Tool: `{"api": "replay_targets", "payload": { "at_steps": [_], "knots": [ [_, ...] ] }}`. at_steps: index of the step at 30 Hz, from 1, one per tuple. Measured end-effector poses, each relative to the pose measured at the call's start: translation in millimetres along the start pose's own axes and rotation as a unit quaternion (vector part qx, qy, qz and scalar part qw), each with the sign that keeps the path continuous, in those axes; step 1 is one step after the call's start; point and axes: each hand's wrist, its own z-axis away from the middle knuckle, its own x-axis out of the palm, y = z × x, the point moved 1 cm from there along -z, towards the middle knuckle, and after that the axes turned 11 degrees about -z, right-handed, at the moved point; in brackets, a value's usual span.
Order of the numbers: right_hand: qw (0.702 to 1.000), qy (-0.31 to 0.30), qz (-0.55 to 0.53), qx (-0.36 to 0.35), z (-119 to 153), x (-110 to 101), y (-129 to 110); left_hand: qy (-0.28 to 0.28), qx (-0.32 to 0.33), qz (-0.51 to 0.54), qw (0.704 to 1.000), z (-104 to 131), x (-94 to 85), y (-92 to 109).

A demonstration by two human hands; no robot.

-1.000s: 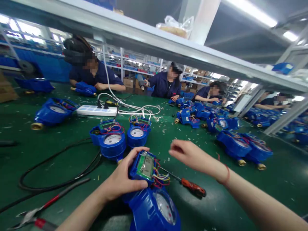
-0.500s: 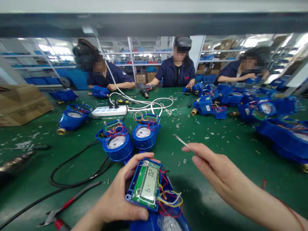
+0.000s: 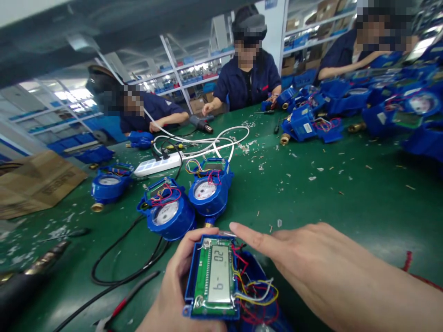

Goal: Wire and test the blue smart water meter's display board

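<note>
My left hand [image 3: 169, 286] is wrapped round the left side of a blue water meter [image 3: 236, 302], holding its display housing tilted up. Inside that housing sits a green circuit board with a lit LCD screen [image 3: 218, 273]. Red, yellow and white wires [image 3: 258, 293] loop out on its right side. My right hand [image 3: 308, 263] is at the housing's top right corner, index finger stretched forward. It grips a thin pale stick [image 3: 228, 233], mostly hidden, whose visible end lies along the housing's top edge. Two more blue water meters, one [image 3: 169, 210] and another [image 3: 209, 189], stand just beyond.
A white power strip [image 3: 159, 163] with white cables lies farther back. On the left are a black cable [image 3: 114, 281], red-handled pliers [image 3: 119, 306], a soldering-iron-like tool [image 3: 48, 263] and a cardboard box [image 3: 41, 184]. Several meters [image 3: 301, 124] pile up at right. Three co-workers sit opposite.
My right hand has moved left and down, bringing the stick to the display housing's top edge. The housing has turned more upright. The co-worker opposite has let go of the heat gun.
</note>
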Motion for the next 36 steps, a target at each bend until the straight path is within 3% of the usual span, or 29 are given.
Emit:
{"api": "replay_targets", "payload": {
  "at_steps": [4, 13, 18, 26, 36],
  "knots": [
    [0.998, -0.039, 0.047, 0.006, -3.7, 0.0, -0.4, 0.013, -0.006, 0.016, 1.000, 3.8, 0.9, -3.7],
    [0.991, 0.036, 0.125, 0.002, 1.9, 6.6, -10.5, 0.037, -0.013, 0.013, 0.999, 2.1, 3.7, -1.8],
    [0.987, 0.034, 0.153, 0.024, -1.1, 3.9, -23.8, 0.085, -0.033, 0.012, 0.996, 5.0, 6.4, 5.4],
    [0.982, 0.042, 0.181, 0.022, -0.5, 12.5, -27.4, 0.087, 0.057, 0.005, 0.995, 0.6, 8.1, 8.8],
    [0.983, 0.089, 0.160, 0.009, -3.2, 13.6, -23.7, 0.098, 0.083, -0.018, 0.992, -1.4, 9.1, 17.1]
  ]
}}
